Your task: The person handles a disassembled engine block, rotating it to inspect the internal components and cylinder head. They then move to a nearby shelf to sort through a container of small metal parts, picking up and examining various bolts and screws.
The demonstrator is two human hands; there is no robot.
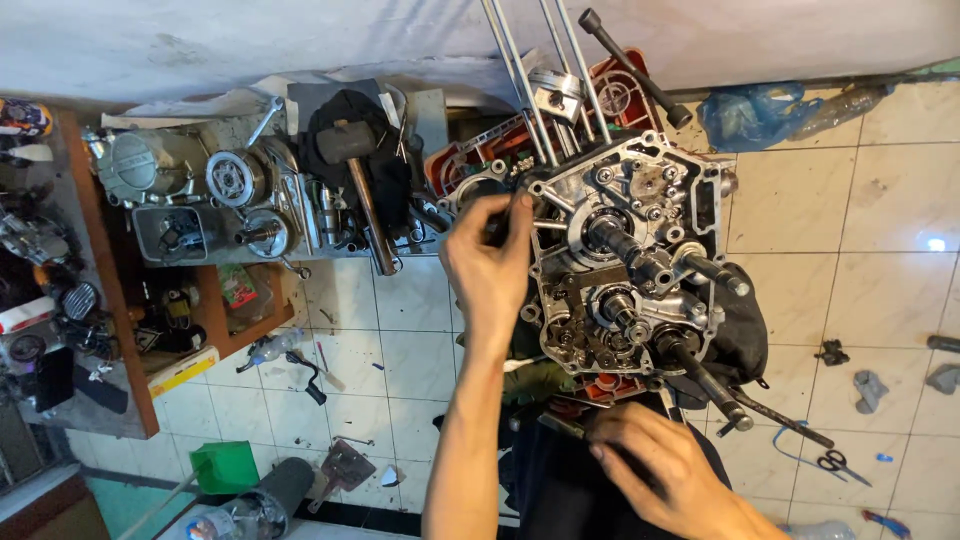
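- The work in hand looked like stripping or refitting an opened motorcycle engine case (630, 265); it sat on the tiled floor (400, 350), between the person's knees, its shafts and gears bare and long studs (520, 70) rising from its far side towards the wall.
- The left hand (490, 265) was at the left edge of the case, fingers curled and pressed close about a small dark part there; what the part was I could not tell, and the fingertips hid it.
- The right hand (665, 470) lay at the near edge of the case, fingers bent and half closed over something dark against the lap; whether it gripped a tool or only rested there I could not tell.
- By my judgement the step was a fiddling one at the case's left rim; the next move would call for a steady hold on the case and a clear sight of that small part.
- Beside the case, towards the low wooden shelf (120, 330), lay a mallet (360, 185) among loose covers and round metal parts (235, 180); scissors (835, 462) lay on the tiles to the right; a green box (225, 465) stood near the shelf's corner.
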